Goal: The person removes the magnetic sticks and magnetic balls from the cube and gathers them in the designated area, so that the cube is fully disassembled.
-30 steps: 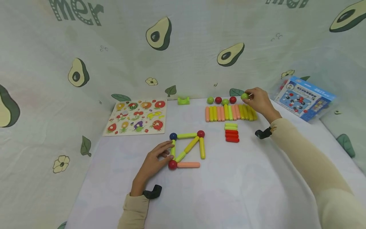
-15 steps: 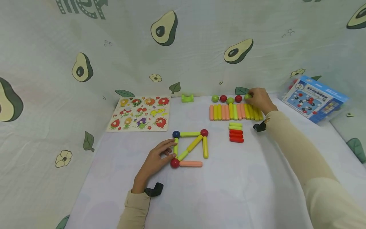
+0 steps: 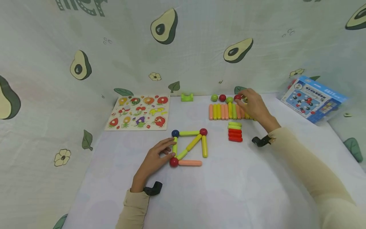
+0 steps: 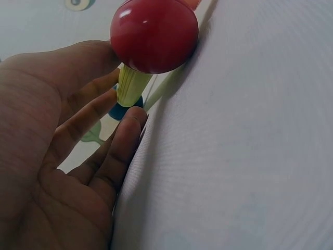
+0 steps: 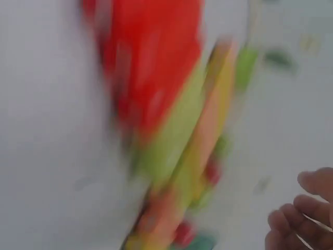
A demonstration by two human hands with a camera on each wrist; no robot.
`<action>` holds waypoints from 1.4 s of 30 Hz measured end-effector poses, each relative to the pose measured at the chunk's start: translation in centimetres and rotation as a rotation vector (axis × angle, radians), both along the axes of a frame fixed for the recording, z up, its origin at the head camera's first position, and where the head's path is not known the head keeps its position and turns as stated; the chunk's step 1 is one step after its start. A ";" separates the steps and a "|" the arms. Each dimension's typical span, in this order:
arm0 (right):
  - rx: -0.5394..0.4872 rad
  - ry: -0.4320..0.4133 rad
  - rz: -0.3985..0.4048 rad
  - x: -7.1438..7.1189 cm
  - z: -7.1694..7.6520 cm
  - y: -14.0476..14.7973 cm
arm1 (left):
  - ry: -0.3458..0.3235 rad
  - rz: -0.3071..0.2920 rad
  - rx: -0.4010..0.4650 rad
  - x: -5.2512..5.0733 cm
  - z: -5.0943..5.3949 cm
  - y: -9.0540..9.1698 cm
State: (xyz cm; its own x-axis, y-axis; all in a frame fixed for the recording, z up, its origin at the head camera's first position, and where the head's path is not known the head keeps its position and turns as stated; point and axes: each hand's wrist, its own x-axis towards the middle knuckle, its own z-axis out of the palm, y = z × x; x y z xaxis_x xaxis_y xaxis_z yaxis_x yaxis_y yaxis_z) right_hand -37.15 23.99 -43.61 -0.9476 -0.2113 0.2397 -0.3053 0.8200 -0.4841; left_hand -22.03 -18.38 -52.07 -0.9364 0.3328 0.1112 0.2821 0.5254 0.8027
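My left hand [image 3: 155, 159] rests on the table beside a flat figure of sticks and balls. Its thumb touches the near red ball [image 4: 154, 35], and its loosely bent fingers lie along the yellow-green stick [image 4: 131, 86] towards the dark blue ball [image 3: 175, 133]. A second red ball [image 3: 203, 132] joins further sticks, one a yellow diagonal [image 3: 194, 142]. A salmon stick [image 3: 190, 163] points right from the near ball. My right hand [image 3: 254, 103] hovers at the right end of the ball row, fingertips by a red ball [image 3: 237, 97]. In the blurred right wrist view its relaxed fingers [image 5: 307, 208] show nothing held.
Salmon and yellow sticks [image 3: 218, 112] stand in a row behind short red and green sticks [image 3: 235, 134]. Green and red balls [image 3: 222, 98] line the back. A fruit puzzle board [image 3: 138, 113], a green bracket [image 3: 187, 97] and a blue box [image 3: 313, 99] lie around.
My right hand has set a green ball at the right end of the row, then moved left towards the red ball. My left hand stays by the figure.
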 end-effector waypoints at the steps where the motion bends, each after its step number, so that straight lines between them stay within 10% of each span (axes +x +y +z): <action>1: -0.008 0.043 0.079 1.6 0.0 -1.2 | 0.003 -0.001 -0.001 0.0 0.1 -0.1; 7: 0.008 0.109 0.601 11.0 -1.4 -8.2 | 0.024 0.008 -0.007 0.1 0.5 -0.6; 11: 0.105 0.089 0.744 14.3 -2.9 -11.2 | 0.016 0.006 -0.002 -0.1 0.3 -0.5; 17: 0.169 0.003 0.744 15.7 -4.6 -13.3 | -0.020 0.009 -0.003 -0.2 -0.1 -0.1; 27: 0.006 0.321 0.758 16.8 -5.2 -13.0 | 0.006 -0.025 0.002 -0.1 0.3 0.1; 42: -0.141 0.257 0.625 16.6 -4.0 -9.6 | -0.008 -0.018 -0.006 0.0 0.1 -0.2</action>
State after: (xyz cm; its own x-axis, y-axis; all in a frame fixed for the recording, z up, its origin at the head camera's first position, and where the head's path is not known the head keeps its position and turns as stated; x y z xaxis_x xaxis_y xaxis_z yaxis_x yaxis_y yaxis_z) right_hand -20.53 14.38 -47.64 -0.5673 -0.6498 0.5059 -0.8198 0.3870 -0.4222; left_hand -22.06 -18.55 -51.95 -0.9312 0.3500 0.1014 0.2847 0.5253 0.8019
